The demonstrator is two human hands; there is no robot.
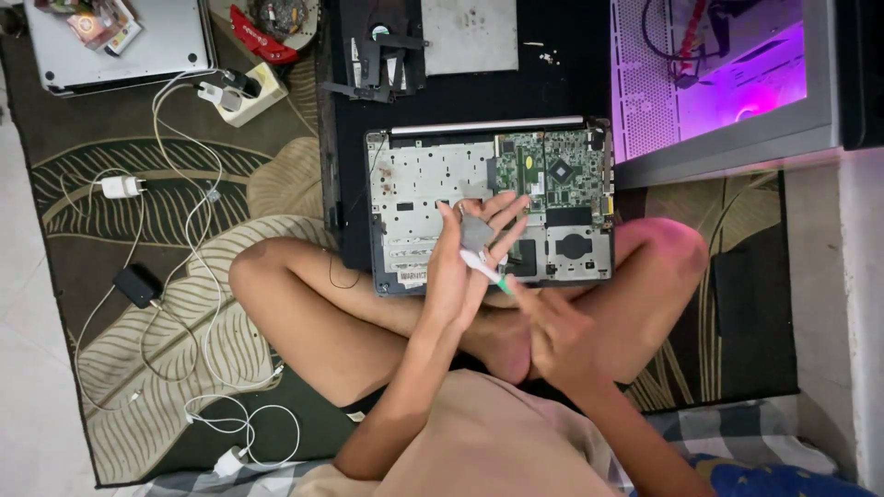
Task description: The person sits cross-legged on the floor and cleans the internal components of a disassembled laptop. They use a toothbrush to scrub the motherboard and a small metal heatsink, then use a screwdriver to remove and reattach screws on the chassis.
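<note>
Two hands meet over the opened laptop [433, 198]: the left hand [465, 267], fingers spread, cradles a small grey part [475, 232] at twelve o'clock, steadying it; the right hand [552, 336] grips a green-tipped tool [486, 272].

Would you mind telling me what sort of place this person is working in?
Probably a home floor used for electronics repair: the person sits cross-legged on a leaf-patterned rug, an opened laptop lies ahead, chargers and cables trail nearby, and a lit computer case stands alongside.
</note>
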